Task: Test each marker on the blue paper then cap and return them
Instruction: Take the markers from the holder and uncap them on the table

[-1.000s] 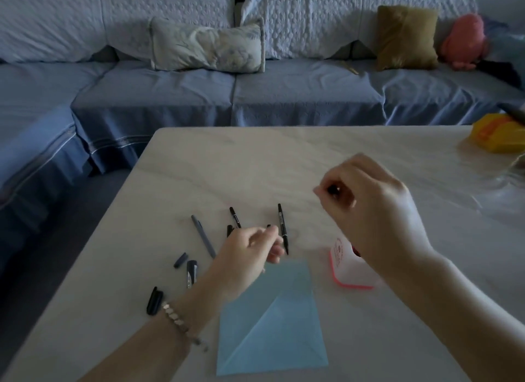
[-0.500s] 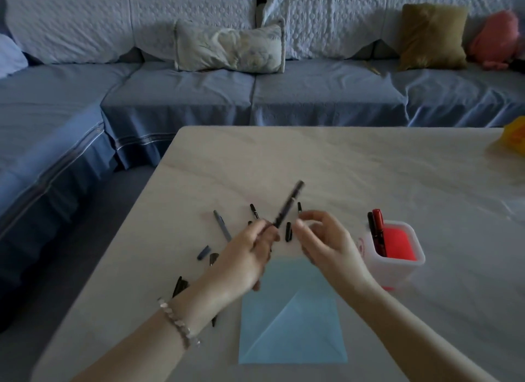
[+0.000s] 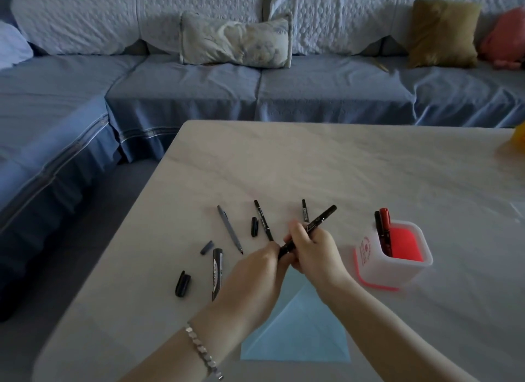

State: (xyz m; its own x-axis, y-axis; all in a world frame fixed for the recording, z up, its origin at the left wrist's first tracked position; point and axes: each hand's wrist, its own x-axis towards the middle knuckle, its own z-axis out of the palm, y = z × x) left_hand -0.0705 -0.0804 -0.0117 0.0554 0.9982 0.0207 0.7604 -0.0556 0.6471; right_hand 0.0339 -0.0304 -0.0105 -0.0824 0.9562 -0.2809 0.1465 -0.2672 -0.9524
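Observation:
Both hands meet over the table's middle on one black marker (image 3: 318,222), which slants up to the right. My right hand (image 3: 312,251) grips its middle; my left hand (image 3: 260,270) pinches its lower end. The blue paper (image 3: 301,333) lies under my wrists, partly hidden. Several uncapped markers lie to the left: a grey one (image 3: 229,228), a thin black one (image 3: 263,220), a thick black one (image 3: 216,273), and a short one (image 3: 305,210) behind my hands. Loose caps (image 3: 182,283) (image 3: 254,226) (image 3: 206,247) lie among them. A white and red cup (image 3: 396,256) to the right holds a red marker (image 3: 385,225) and a black one.
The pale table (image 3: 369,165) ends at its left edge (image 3: 119,239) near a blue sofa (image 3: 255,88) with cushions. A yellow object (image 3: 520,135) sits at the far right edge.
My right hand came down from beside the cup and closed on the marker that my left hand lifted. Both hands now hold it together; the view shifted left.

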